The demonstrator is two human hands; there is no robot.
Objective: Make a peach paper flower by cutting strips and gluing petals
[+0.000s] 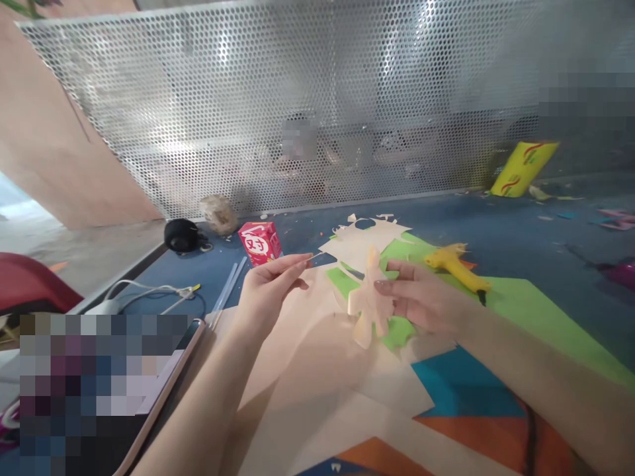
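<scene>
My left hand (275, 287) is closed in a pinch, with a thin pale stick (317, 254) between thumb and fingertips. To its right, my right hand (419, 294) grips a cream paper cutout (370, 301) by its right side, the thumb hidden behind it. The cutout is shaped like petals and looks slightly curled. A larger cream sheet with cut edges (354, 239) lies just beyond both hands. Green paper (516, 307) spreads under and right of my right hand, and a yellow glue gun (454, 263) rests on it.
A pink-red box (260, 242) and clear glue sticks (225, 294) sit left of my left hand. A black round object (181, 236) and white cable (149, 285) lie farther left. A perforated metal screen (317, 99) borders the back. A yellow package (524, 168) stands back right.
</scene>
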